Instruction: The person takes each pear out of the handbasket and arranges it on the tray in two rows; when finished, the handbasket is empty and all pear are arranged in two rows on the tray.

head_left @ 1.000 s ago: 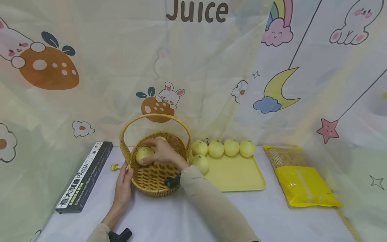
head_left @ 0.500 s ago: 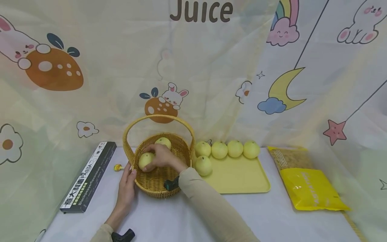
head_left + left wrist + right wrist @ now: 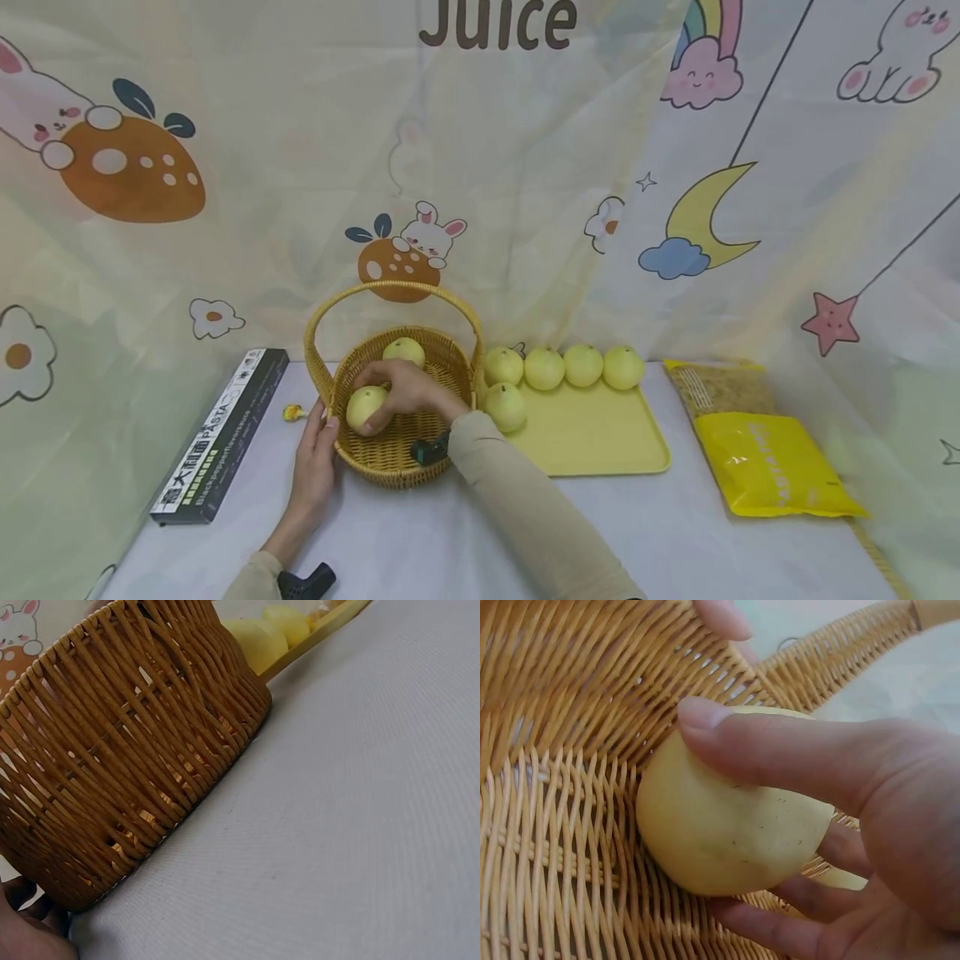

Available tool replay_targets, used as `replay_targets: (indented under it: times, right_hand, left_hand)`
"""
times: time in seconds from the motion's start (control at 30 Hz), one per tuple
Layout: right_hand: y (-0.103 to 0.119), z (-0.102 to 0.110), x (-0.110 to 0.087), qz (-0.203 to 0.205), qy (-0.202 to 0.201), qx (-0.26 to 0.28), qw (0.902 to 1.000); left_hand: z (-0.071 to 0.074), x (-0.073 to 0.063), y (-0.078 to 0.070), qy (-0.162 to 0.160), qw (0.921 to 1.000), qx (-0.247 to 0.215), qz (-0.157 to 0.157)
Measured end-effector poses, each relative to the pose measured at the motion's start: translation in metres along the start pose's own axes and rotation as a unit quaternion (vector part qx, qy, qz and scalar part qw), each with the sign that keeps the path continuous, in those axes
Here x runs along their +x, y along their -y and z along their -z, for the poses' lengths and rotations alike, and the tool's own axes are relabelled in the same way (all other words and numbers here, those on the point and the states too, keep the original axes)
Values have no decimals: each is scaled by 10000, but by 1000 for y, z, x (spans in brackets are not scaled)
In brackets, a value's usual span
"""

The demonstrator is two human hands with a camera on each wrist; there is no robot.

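A wicker basket (image 3: 397, 462) with a tall arched handle stands on the white tabletop. Inside it, my right hand (image 3: 408, 390) holds a round, pale yellow pear (image 3: 727, 825), thumb on one side and fingers under the other. The pear sits low, close by the woven wall on the left. Another pear (image 3: 403, 350) lies at the back of the basket. My left hand (image 3: 313, 462) grips the basket's left side, its thumb at the rim and its fingers along the outer wall. In the left wrist view, part of that hand (image 3: 30, 926) shows beside the basket's base.
Right of the basket is a yellow tray (image 3: 592, 433) with several pears (image 3: 544, 369) along its back and left edges. A yellow pasta bag (image 3: 772, 462) lies farther right. At the left are a black-and-white pasta box (image 3: 221, 437) and a small lollipop-like item (image 3: 293, 412).
My right hand has brought the pear lower and nearer inside the basket, leaving the rear pear more visible. The left hand keeps its place on the basket; the head view has shifted slightly.
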State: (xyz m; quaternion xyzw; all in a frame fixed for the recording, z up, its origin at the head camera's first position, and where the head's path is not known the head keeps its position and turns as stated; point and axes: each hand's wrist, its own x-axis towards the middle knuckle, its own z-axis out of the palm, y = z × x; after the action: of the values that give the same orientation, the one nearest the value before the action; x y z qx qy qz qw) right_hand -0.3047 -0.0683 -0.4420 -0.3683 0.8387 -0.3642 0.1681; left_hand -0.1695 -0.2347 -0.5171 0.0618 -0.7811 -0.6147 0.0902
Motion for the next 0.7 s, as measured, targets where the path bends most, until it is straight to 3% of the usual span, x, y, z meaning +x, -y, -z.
replay_targets:
  times: [0.27,0.4,0.7]
  right_hand:
    - [-6,16,-19,137,-322,864,9956]
    - [-2,26,-27,228,-569,940,9937]
    - [13,47,-50,403,-725,984,9917]
  left_hand:
    - [-1,-1,-1,13,10000,-17,-35]
    - [0,-1,-2,41,10000,60,-22]
    - [-1,-1,-1,11,10000,69,-25]
